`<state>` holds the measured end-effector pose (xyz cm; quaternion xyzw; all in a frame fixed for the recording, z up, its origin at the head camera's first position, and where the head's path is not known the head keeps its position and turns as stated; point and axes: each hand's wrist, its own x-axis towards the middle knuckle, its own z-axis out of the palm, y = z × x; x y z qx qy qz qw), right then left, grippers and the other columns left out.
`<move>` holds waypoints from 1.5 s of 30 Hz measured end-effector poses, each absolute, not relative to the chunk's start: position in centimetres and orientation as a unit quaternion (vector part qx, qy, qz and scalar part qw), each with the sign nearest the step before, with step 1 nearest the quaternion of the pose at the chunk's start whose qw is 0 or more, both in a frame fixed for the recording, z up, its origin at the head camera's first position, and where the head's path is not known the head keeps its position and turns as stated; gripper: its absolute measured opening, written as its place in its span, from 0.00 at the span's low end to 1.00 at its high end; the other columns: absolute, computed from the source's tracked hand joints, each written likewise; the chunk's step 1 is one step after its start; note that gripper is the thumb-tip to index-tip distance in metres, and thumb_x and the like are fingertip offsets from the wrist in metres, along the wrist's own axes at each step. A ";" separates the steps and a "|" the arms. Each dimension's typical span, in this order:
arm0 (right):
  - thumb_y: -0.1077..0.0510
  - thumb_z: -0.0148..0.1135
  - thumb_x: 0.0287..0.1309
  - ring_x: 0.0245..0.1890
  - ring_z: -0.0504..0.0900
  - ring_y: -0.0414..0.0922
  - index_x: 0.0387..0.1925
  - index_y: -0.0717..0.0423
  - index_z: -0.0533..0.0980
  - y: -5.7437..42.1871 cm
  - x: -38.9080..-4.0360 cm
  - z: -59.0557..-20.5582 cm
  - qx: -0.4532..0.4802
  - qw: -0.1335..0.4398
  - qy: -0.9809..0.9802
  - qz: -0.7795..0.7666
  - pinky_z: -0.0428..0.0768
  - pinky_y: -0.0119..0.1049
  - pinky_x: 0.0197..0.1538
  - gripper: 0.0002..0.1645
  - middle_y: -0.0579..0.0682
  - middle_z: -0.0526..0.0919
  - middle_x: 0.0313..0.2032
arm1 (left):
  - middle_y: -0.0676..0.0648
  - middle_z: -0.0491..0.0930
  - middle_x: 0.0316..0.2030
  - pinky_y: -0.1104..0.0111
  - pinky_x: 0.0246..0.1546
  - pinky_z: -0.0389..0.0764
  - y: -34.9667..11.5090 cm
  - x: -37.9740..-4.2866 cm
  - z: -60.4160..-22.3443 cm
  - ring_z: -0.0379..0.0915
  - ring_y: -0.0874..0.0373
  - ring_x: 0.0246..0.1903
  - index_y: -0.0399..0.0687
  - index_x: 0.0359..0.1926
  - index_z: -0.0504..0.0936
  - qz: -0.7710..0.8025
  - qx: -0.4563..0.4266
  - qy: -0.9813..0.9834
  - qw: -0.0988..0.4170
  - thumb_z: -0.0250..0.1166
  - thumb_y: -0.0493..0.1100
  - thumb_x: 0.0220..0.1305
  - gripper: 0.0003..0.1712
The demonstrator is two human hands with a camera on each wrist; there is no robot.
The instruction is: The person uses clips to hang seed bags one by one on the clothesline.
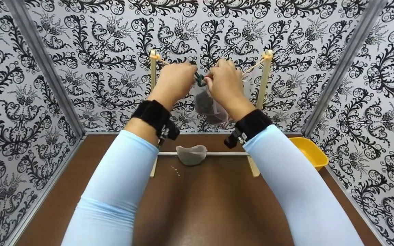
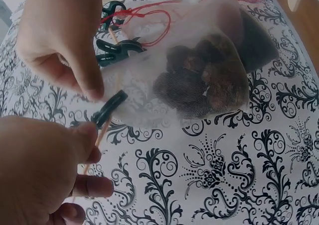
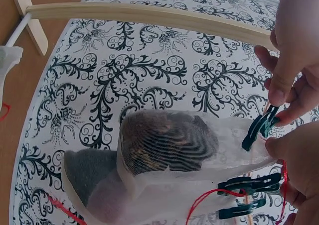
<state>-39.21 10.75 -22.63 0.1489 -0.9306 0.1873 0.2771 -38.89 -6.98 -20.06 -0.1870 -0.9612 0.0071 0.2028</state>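
Note:
My left hand [image 1: 174,82] pinches a dark green clip [image 3: 256,130] at the top of a white mesh drawstring bag [image 3: 167,140], by a light cord. Dark, lumpy pieces fill the bag's lower end. Close beside, my right hand [image 1: 227,82] pinches the bag's top edge near its red drawstring [image 3: 285,177]. Two more green clips [image 3: 249,183] sit along the cord [image 1: 251,66] beside it. Behind hangs another mesh bag [image 2: 256,43] with dark contents at its bottom. In the head view my hands partly hide the clips and bag tops.
Wooden posts [image 1: 264,82] hold the cord at both ends. Low between them runs a white bar [image 1: 227,153], where a mesh bag with greyish-green contents [image 1: 192,157] rests. A yellow basin [image 1: 310,152] stands at the right, and pale crumbs [image 1: 176,171] dot the brown table [image 1: 197,212].

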 end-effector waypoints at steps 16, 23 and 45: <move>0.51 0.68 0.81 0.59 0.77 0.55 0.45 0.61 0.88 11.7 -39.2 -24.6 0.200 0.316 -0.917 0.142 0.76 0.54 0.71 0.16 0.55 0.84 0.53 | 0.45 0.92 0.45 0.50 0.47 0.93 -13.5 -35.1 -33.2 0.89 0.45 0.42 0.48 0.49 0.92 -0.184 -0.165 -0.941 0.231 0.72 0.50 0.80 0.11; 0.50 0.66 0.82 0.77 0.74 0.61 0.49 0.61 0.89 12.6 -38.4 -25.5 0.216 0.337 -0.904 0.148 0.66 0.62 0.87 0.18 0.59 0.83 0.71 | 0.40 0.94 0.56 0.39 0.57 0.90 -18.2 -34.9 -43.1 0.91 0.37 0.54 0.50 0.61 0.92 -0.232 -0.052 -0.966 0.104 0.71 0.49 0.80 0.16; 0.54 0.65 0.79 0.30 0.79 0.45 0.42 0.62 0.88 28.4 -38.6 -36.8 0.029 0.389 -0.837 0.384 0.76 0.31 0.37 0.15 0.60 0.89 0.33 | 0.27 0.71 0.81 0.33 0.69 0.82 -21.1 -33.3 -53.5 0.80 0.26 0.70 0.45 0.64 0.92 -0.279 0.043 -0.959 0.020 0.67 0.40 0.81 0.17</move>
